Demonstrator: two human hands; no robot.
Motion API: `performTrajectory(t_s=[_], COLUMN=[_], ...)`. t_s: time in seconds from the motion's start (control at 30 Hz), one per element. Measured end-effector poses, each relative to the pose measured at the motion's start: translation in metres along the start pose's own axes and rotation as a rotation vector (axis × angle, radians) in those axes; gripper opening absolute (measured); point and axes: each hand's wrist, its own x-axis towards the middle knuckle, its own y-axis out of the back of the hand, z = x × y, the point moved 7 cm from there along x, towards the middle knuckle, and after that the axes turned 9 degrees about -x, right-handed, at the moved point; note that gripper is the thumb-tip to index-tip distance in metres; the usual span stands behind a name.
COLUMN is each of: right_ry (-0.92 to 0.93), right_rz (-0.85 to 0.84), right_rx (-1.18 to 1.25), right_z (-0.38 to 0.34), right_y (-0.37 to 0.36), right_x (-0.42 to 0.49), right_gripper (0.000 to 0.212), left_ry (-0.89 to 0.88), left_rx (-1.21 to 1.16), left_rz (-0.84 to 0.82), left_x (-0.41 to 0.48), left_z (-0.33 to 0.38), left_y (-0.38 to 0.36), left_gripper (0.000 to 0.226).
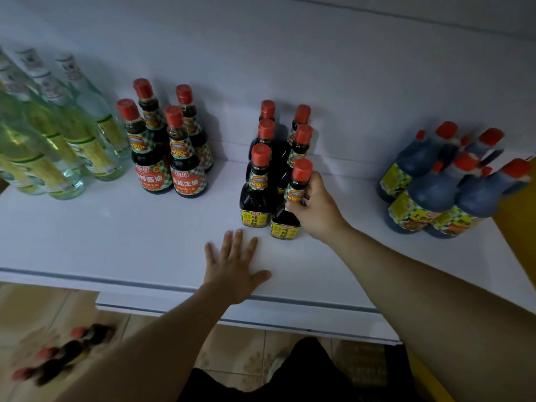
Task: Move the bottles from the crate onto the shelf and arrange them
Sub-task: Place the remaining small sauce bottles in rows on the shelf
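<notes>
On the white shelf (121, 242) stand two rows of small dark sauce bottles with red caps and yellow labels. My right hand (317, 210) grips the front right bottle (287, 224) at its neck; the bottle stands upright on the shelf. Beside it on the left is the front left bottle (255, 198). My left hand (235, 265) lies flat with spread fingers on the shelf, just in front of these rows, holding nothing. Low at the left, several blurred red-capped dark bottles (61, 355) lie below the shelf; the crate itself cannot be made out.
Tall clear glass bottles (58, 134) fill the shelf's left end. Several red-labelled sauce bottles (165, 149) stand next to them. Larger dark jugs with handles (443, 187) crowd the right end. The shelf's front edge (290, 303) runs below my left hand.
</notes>
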Motion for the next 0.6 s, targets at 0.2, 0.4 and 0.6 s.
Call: performTrajectory(t_s=[0.2, 0.4, 0.6], right_ry=[0.021, 0.026, 0.020], right_rz=[0.054, 0.000, -0.060], right_rx=[0.000, -0.020, -0.111], right_z=[-0.003, -0.009, -0.037], right_y=[0.007, 0.009, 0.041], right_x=[0.014, 0.011, -0.017], right_gripper=[0.055, 0.061, 0.076], left_ry=[-0.009, 0.005, 0.151], left_rx=[-0.017, -0.050, -0.321], left_rz=[0.017, -0.096, -0.103], left_x=[0.002, 0.000, -0.029], left_z=[0.000, 0.000, -0.020], left_y=[-0.004, 0.010, 0.074], left_gripper=[0.108, 0.089, 0.080])
